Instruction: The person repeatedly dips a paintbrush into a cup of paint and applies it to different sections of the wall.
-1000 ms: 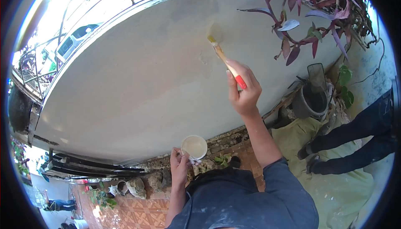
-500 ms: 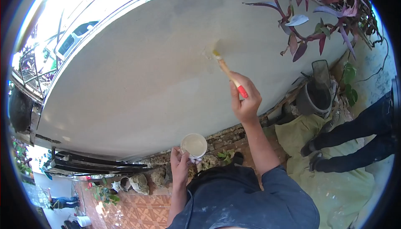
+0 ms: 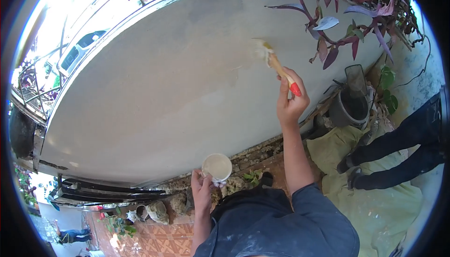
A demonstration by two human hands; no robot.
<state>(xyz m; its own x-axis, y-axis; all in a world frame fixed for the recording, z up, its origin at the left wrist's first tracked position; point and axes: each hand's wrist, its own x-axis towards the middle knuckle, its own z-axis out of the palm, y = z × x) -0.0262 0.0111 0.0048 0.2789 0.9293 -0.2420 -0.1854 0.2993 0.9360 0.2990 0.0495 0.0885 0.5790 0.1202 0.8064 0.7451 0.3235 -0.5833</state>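
Observation:
My right hand (image 3: 293, 97) is closed around the wooden handle of a paintbrush (image 3: 275, 64), whose handle end is red. The brush's whitish, wet bristles touch the pale wall (image 3: 187, 74) at its upper middle, right of a slightly browner patch. Low in front of me, my left hand (image 3: 202, 187) grips a small round tub (image 3: 217, 167) of cream-coloured paint by its side. The tub is held close to the wall's lower edge, and its open top faces me.
Purple-leaved plants (image 3: 328, 36) hang over the wall at the upper right. A dark bucket (image 3: 349, 109) stands by the wall's right end. Another person's legs (image 3: 398, 149) are on a green cloth (image 3: 370, 210). Stones and a potted plant (image 3: 121, 224) line the tiled floor at lower left.
My right hand has moved the paintbrush right and slightly up across the wall. The tub in my left hand stays nearly in place. The view has shifted slightly.

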